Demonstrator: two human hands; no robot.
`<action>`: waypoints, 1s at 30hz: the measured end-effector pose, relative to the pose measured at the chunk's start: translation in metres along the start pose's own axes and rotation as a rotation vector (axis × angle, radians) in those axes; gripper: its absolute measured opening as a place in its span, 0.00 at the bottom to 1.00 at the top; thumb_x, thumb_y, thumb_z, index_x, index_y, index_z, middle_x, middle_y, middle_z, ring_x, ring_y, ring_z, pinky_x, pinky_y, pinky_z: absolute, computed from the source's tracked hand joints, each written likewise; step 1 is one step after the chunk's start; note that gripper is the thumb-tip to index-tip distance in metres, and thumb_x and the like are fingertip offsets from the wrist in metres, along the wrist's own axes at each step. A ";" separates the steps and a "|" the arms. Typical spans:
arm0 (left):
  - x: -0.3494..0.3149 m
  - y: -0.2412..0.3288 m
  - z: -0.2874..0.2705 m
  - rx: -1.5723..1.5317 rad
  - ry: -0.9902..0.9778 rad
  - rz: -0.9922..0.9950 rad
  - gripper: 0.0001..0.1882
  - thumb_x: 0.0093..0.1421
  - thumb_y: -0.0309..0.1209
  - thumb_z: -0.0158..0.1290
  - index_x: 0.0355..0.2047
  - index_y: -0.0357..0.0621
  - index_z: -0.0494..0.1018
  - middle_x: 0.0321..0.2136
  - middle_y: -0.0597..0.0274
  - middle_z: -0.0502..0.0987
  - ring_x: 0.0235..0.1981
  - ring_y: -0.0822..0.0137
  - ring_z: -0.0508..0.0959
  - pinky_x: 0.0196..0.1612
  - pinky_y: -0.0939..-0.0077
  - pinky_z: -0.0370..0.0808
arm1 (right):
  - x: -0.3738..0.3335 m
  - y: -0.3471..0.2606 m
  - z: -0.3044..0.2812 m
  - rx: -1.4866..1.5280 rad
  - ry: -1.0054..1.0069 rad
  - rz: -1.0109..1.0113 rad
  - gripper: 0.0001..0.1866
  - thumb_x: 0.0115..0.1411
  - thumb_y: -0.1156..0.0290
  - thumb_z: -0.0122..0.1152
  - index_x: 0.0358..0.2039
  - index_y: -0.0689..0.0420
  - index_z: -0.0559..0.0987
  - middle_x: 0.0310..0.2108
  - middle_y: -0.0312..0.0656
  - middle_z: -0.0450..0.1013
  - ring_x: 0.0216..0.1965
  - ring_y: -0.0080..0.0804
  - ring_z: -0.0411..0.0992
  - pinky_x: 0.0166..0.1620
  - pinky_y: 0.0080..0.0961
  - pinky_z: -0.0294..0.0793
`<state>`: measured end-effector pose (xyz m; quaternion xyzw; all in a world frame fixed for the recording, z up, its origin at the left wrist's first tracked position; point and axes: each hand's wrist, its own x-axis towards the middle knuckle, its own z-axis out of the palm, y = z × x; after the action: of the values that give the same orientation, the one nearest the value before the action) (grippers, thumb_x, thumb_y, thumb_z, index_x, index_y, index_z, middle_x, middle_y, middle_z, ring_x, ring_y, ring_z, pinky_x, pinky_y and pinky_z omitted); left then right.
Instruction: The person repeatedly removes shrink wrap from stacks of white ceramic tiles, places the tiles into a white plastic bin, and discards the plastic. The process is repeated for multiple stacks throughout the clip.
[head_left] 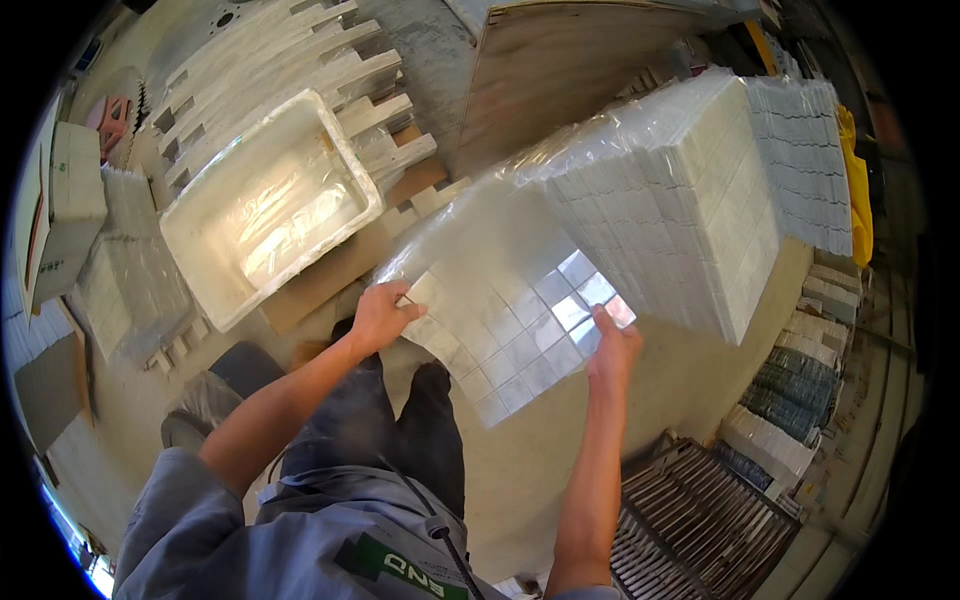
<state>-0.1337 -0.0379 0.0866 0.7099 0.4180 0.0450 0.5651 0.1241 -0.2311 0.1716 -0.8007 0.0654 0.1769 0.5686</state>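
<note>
A sheet of square, pale grey mosaic tiles (515, 345) hangs between my two hands, tilted, with light glinting off several tiles. My left hand (383, 315) pinches its left edge, thumb on top. At the right corner my right hand (612, 345) grips the sheet with the thumb over its face. The fingers under the sheet are hidden. Just beyond, clear plastic film (450, 215) spreads from the tall stack of mosaic sheets (660, 215); I cannot tell whether the held sheet touches it.
At left, a white foam box (345, 165) with clear plastic inside stands beside stacked pale strips (270, 60). A plastic-wrapped stack (130, 270) is farther left. A slatted dark rack (700, 520) stands at lower right, near a row of tile stacks (790, 390). A wooden board (560, 70) leans behind.
</note>
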 end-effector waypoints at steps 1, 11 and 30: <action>0.005 -0.003 0.000 0.008 0.009 -0.023 0.20 0.46 0.39 0.62 0.21 0.34 0.66 0.18 0.43 0.65 0.22 0.45 0.64 0.27 0.59 0.64 | 0.005 -0.001 0.011 0.001 -0.022 -0.006 0.13 0.49 0.85 0.63 0.38 0.69 0.76 0.37 0.42 0.75 0.38 0.28 0.73 0.44 0.25 0.70; 0.034 -0.038 0.012 0.028 0.038 -0.172 0.19 0.44 0.41 0.61 0.21 0.35 0.71 0.19 0.41 0.69 0.25 0.42 0.70 0.30 0.56 0.67 | 0.057 0.034 0.034 -0.045 -0.102 0.029 0.21 0.49 0.84 0.63 0.45 0.72 0.72 0.46 0.46 0.71 0.45 0.32 0.70 0.50 0.26 0.67; 0.043 -0.031 0.016 0.200 0.036 -0.149 0.21 0.46 0.40 0.61 0.35 0.36 0.76 0.26 0.43 0.76 0.30 0.46 0.76 0.36 0.59 0.71 | 0.089 0.094 0.014 -0.257 0.010 0.093 0.14 0.53 0.75 0.61 0.39 0.69 0.76 0.37 0.44 0.75 0.37 0.32 0.72 0.42 0.29 0.71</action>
<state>-0.1138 -0.0222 0.0368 0.7287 0.4822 -0.0263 0.4856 0.1753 -0.2418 0.0518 -0.8638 0.0822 0.2062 0.4523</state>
